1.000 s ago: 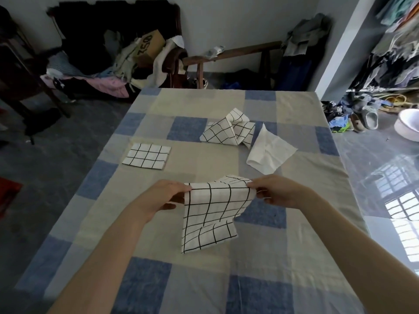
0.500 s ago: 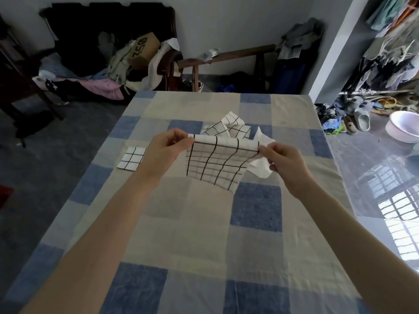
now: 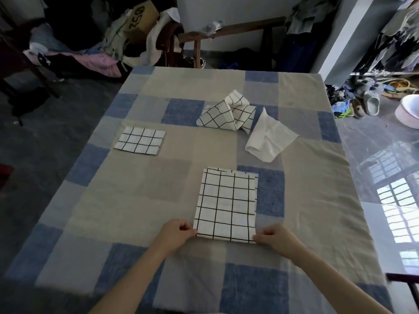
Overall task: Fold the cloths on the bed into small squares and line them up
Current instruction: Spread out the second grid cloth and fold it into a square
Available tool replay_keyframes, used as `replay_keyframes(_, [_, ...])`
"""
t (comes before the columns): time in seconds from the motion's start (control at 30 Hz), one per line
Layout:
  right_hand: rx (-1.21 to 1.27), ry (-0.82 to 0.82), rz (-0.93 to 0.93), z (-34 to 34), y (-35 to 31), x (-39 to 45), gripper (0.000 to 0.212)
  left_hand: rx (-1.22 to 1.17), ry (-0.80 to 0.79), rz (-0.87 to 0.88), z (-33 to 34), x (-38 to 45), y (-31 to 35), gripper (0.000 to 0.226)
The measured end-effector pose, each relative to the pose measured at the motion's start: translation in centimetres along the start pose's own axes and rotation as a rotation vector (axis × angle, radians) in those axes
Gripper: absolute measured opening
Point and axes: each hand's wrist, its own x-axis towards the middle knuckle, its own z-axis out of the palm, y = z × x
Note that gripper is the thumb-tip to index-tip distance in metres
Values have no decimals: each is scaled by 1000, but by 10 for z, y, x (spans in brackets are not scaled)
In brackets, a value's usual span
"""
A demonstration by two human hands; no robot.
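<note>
Cluttered room, bed [image 3: 145, 200] with blue-and-beige patchwork cover fills most of my view. Left hand [image 3: 175, 234] pinches the near-left corner of the grid cloth [image 3: 226, 205], fingers curled onto it. Right hand [image 3: 275, 240] pinches the near-right corner the same way. That cloth lies flat on the cover as an upright rectangle, near edge between my two hands, far edge showing a second layer peeking out, so it reads as folded once. Further out, far left: folded grid square [image 3: 140, 143] lying flat, well apart from the held cloth. Far centre: crumpled grid cloth [image 3: 226, 114] standing up in peaks, unfolded. Just right of it, touching or nearly so, a plain white cloth [image 3: 269, 139], loosely rumpled. Beyond the bed: clothes pile [image 3: 95, 48] on a dark chair far left, shoes [image 3: 367, 105] on glossy floor at right.
</note>
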Motion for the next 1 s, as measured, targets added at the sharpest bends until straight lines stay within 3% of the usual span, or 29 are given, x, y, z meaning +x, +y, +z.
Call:
replay_keyframes(0.33, [44, 129, 125, -4, -22, 22, 55, 85, 100, 8, 9, 16, 1, 31])
replay_keyframes(0.5, [-19, 140, 126, 0, -22, 21, 51, 165, 137, -2, 12, 16, 0, 23])
replay_keyframes(0.57, [-49, 161, 104, 2, -21, 20, 50, 364, 191, 97, 14, 11, 2, 18])
replay_keyframes(0.67, [-63, 188, 95, 4, -22, 18, 48, 602, 285, 458, 22, 12, 8, 19])
replay_keyframes(0.77, [-87, 191, 93, 5, -23, 18, 44, 606, 164, 785, 37, 13, 24, 13])
replay_keyframes(0.87, [-104, 198, 98, 6, -23, 18, 39, 628, 99, 842, 55, 21, 31, 34])
replay_keyframes(1.0, [-116, 222, 106, 8, -23, 19, 37, 642, -11, 758, 59, 27, 25, 56])
